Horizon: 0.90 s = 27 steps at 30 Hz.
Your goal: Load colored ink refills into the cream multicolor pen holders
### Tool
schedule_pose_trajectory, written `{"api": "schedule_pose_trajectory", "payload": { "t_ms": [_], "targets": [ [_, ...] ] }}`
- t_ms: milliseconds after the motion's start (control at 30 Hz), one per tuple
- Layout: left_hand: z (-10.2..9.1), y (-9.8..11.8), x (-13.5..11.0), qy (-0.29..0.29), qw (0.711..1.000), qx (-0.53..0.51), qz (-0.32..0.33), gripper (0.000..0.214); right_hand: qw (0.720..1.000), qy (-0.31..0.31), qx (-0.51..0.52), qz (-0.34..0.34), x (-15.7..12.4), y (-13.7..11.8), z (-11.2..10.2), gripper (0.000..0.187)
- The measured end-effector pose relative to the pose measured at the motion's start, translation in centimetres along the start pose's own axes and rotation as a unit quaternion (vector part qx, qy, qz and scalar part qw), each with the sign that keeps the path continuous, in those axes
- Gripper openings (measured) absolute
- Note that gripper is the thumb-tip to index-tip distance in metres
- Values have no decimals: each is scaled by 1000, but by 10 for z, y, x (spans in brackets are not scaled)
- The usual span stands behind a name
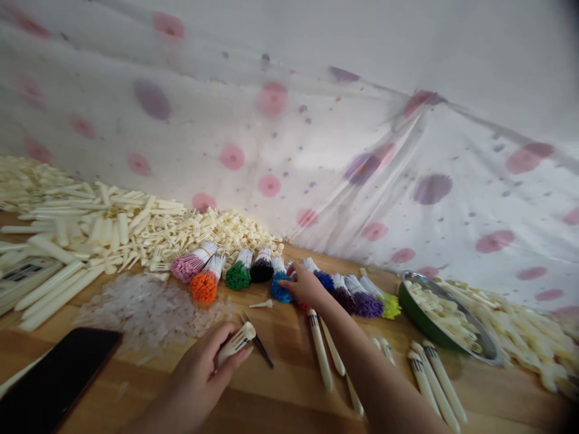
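My left hand (201, 367) is closed around a cream slotted multicolor pen barrel top (237, 343), its open end tilted up and to the right. Dark tips show in some of its slots. My right hand (306, 286) reaches to the light-blue bundle of pen refills (281, 292), fingers bent together at its right side; what they pinch is too small to make out. Beside it in a row lie a black bundle (262, 270), a green bundle (237, 276) and a dark-blue bundle (324, 279). Dark tweezers (261, 346) rest just beyond my left hand.
Translucent small pieces (145, 307) are heaped at left, by a black phone (61, 374). Cream pen tubes and parts (113, 223) pile up behind. Assembled pens (436, 380) lie at right, before a green-sided metal bowl (414, 310) of cream parts. A flowered sheet (271, 144) hangs behind.
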<state>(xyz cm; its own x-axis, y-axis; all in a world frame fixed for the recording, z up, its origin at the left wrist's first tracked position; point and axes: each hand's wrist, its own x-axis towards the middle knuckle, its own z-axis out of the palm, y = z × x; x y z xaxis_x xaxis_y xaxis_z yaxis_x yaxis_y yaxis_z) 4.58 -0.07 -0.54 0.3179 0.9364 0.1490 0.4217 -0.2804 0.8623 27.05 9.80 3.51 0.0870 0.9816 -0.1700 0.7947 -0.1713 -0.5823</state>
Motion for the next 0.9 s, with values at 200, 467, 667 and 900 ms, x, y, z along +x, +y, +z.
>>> {"api": "schedule_pose_trajectory", "payload": {
  "t_ms": [200,467,667,900],
  "targets": [
    [3,-2,-1,-5,1000,10,6,15,993,-85,47,62,9,9,-13,27],
    [3,-2,0,-26,1000,-7,2,16,995,-50,-13,89,15,5,-8,28],
    [11,14,16,-30,985,-151,-73,20,990,26,-124,55,8,-9,-5,29],
    [44,29,74,-44,956,-247,-155,21,979,21,-203,4,6,-13,-11,28]
  ]
}}
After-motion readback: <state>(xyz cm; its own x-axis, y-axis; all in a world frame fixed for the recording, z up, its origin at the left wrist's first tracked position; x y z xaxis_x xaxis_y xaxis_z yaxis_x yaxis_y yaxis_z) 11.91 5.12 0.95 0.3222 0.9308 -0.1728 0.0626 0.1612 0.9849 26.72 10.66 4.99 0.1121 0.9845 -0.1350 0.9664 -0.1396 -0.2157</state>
